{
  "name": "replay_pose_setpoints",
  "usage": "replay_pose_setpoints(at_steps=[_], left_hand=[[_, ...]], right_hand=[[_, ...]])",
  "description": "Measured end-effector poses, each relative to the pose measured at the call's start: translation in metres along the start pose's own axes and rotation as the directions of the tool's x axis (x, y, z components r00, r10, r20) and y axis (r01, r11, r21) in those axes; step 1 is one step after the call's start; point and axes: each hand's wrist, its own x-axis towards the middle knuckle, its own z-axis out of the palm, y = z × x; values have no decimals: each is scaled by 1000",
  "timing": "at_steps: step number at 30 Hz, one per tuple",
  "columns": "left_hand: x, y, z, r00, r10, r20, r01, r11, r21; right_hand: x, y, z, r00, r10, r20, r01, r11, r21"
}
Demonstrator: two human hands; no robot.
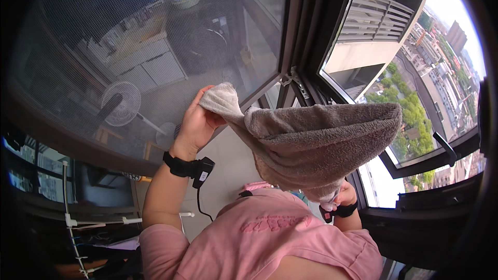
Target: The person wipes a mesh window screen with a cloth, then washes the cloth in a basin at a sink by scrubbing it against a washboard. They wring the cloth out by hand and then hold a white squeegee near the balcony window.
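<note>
A grey towel (323, 144) hangs in folds between my two hands, high in front of my chest. Pinched in my left hand (199, 118) is its pale, bunched corner, just in front of a mesh screen (128, 39). My right hand (344, 195) grips a lighter end lower down at the right, close to my body; the towel partly covers those fingers. Between the hands the cloth twists near the left corner, then spreads wide to the right. Each wrist wears a black strap with a small device.
An open window sash (393, 163) with a black handle (444, 148) stands at the right, high above trees and buildings. Behind the mesh are a standing fan (121, 103), a white cabinet (155, 68) and a front-loading washing machine (206, 41). A white drying rack (70, 221) is at lower left.
</note>
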Motion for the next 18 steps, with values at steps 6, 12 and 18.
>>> replay_pose_setpoints(at_steps=[6,12,18], left_hand=[[-6,-20,-14,969,164,-185,-188,975,-120],[-10,-15,-13,972,150,-179,-166,983,-77],[-13,-29,-14,981,130,-143,-157,967,-200]], right_hand=[[1,-2,-5,971,223,-80,-228,971,-65],[2,-10,1,980,180,-88,-188,978,-90],[11,-4,8,985,-31,-171,31,1000,-2]])
